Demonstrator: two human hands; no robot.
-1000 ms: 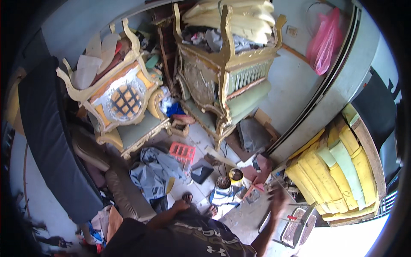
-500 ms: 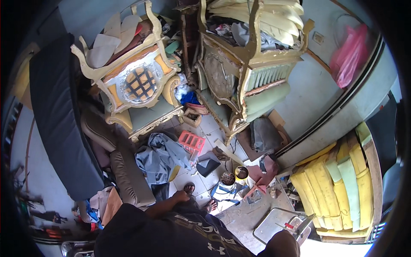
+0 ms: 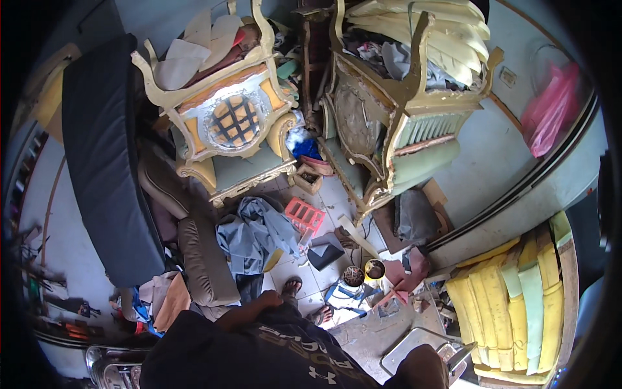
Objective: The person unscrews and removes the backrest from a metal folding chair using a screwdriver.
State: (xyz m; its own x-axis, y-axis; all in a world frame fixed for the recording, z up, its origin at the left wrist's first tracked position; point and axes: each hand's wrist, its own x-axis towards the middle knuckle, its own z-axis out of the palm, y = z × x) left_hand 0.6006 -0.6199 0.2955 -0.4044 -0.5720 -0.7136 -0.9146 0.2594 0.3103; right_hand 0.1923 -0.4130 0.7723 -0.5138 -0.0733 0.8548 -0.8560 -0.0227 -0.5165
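Note:
My left hand (image 3: pixel 271 298) is held low in front of my dark shirt, above my sandalled feet. Its fingers are too small and turned away to make out. My right arm (image 3: pixel 420 368) reaches over a metal-framed folding seat (image 3: pixel 409 343) at the lower right, and its fingers are hidden. A pointed grey, blade-like shape (image 3: pixel 462 355) shows just beyond it; whether my hand holds it I cannot tell. Nearest my feet on the tiles are a black box-like piece (image 3: pixel 325 251), a tin of small bits (image 3: pixel 353 276) and a yellow-rimmed tin (image 3: pixel 374 268).
Two ornate gold chair frames (image 3: pixel 227 81) (image 3: pixel 382 123) with loose foam and cloth stand ahead. Grey fabric (image 3: pixel 256 233) and a red plastic crate (image 3: pixel 304 216) lie on the floor. Brown cushions (image 3: pixel 206 259) and a long black pad (image 3: pixel 107 162) are left, yellow foam strips (image 3: pixel 512 305) right.
My view has turned, so the room sits farther right and slightly lower in the picture. A small red item seen on the metal seat before is out of sight, behind my right arm.

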